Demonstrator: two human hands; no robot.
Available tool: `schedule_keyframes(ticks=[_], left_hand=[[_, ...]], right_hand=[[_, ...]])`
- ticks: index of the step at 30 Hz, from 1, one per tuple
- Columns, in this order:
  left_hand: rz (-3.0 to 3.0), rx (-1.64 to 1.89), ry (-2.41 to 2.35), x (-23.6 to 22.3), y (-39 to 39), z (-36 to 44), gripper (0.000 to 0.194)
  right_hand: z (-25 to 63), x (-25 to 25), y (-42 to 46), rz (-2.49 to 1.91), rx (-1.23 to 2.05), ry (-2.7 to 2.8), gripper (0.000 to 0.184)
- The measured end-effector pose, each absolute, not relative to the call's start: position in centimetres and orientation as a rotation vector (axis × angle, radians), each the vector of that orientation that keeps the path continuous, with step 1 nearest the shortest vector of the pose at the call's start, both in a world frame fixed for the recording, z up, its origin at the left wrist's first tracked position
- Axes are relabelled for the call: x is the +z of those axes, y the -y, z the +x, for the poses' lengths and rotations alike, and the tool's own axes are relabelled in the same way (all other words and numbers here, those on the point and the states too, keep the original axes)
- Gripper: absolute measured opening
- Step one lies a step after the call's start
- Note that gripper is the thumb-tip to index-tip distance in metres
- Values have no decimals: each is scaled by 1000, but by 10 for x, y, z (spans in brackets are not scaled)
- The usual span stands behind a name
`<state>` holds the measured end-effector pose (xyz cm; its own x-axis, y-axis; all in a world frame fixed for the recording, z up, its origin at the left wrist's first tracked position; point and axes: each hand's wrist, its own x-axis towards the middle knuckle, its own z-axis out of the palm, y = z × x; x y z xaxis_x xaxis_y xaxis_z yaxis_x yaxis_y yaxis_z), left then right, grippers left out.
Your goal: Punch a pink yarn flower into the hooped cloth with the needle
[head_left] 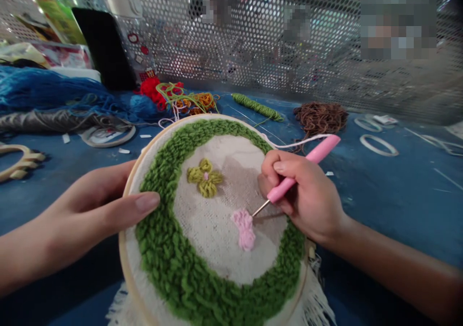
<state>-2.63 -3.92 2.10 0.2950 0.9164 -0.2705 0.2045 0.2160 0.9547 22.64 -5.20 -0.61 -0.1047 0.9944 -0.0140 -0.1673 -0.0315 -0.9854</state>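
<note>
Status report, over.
Left hand on hoop; right hand grips punch needle, tip at pink stitches. Pink yarn trails behind, off the stitches.

Blue counter [361, 186], surface scuffed. Far left: blue yarn [50, 92], grey yarn bundle [65, 122] just in front. Along the back, left to right: red yarn [154, 93], orange yarn [198, 102] touching it, green yarn twist [256, 106], brown yarn heap [321, 117]. Near left edge, wooden hoop piece [16, 162]. Right: pale ring [378, 145] lying flat. White scraps [124, 151] scattered.

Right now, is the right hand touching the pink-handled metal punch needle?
Touching: the head view shows the right hand closed around the punch needle's pink handle.
</note>
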Motion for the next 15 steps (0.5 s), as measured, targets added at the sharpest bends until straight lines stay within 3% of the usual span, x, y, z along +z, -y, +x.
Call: schedule_keyframes(ticks=[15], left_hand=[[1267, 710, -1203, 18, 38, -26, 71]], right_hand=[[222, 0, 60, -1112, 1274, 1843, 16]])
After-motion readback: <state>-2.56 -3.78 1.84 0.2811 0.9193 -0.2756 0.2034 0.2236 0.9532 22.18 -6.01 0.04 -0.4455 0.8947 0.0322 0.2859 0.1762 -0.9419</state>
